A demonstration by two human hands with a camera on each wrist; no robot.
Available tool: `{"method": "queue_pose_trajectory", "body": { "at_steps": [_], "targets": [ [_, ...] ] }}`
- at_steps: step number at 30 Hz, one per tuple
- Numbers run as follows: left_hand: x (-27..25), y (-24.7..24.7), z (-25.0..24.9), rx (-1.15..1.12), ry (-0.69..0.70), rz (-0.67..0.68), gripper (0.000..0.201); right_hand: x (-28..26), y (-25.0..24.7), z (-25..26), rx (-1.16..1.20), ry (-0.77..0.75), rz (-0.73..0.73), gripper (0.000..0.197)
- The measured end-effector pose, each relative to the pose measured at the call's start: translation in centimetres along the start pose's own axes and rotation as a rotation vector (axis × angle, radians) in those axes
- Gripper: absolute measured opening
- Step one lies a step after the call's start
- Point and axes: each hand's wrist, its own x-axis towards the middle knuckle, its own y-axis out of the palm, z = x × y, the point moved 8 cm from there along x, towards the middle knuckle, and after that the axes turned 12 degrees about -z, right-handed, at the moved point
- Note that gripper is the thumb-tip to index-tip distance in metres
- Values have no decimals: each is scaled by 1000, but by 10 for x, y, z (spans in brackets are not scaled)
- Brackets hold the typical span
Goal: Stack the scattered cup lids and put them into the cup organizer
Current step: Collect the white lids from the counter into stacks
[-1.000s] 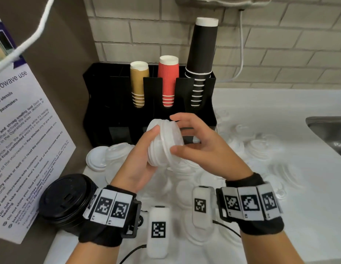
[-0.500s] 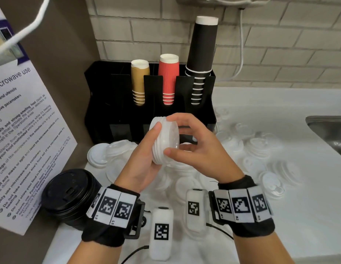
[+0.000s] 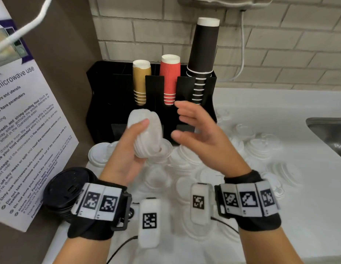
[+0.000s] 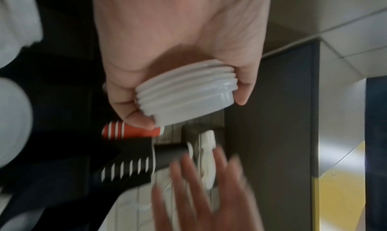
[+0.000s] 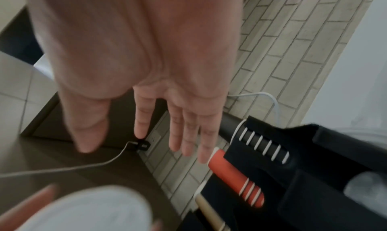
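Observation:
My left hand (image 3: 127, 147) grips a stack of several white cup lids (image 3: 146, 134) held on edge in the air, thumb on one face and fingers round the rim; the stack of lids (image 4: 186, 92) shows clearly in the left wrist view. To its right my right hand (image 3: 192, 128) hovers with fingers spread and straight, holding nothing, apart from the stack. Just behind both hands stands the black cup organizer (image 3: 101, 103). Loose white lids (image 3: 259, 147) lie scattered on the white counter below and to the right.
Tan cups (image 3: 140, 82), red cups (image 3: 169, 79) and tall black cups (image 3: 203, 60) stand in the organizer's slots. A black lid stack (image 3: 68, 189) sits at the counter's left. A microwave notice (image 3: 23, 130) hangs left. A steel sink (image 3: 329, 130) lies at right.
My right hand let go of the lid stack and drew away to the right with fingers spread. The left hand keeps the stack and has tipped it a little.

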Motion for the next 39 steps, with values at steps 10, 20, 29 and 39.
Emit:
{"method": "queue_pose_trajectory", "body": {
  "at_steps": [10,20,29,39],
  "targets": [
    [-1,-48,-77,86,299,-115,26,15,31,-21,-565,-66,444,33],
    [-2,-42,-72,45,268,-111,28,-95,155,-72,-1191,-416,1398,80],
    [2,-46,-69,44,279,-126,31,-98,157,-65,-1119,-501,1348,76],
    [5,-44,-68,99,321,-119,32,17,66,-8,-787,-225,680,79]
  ]
}}
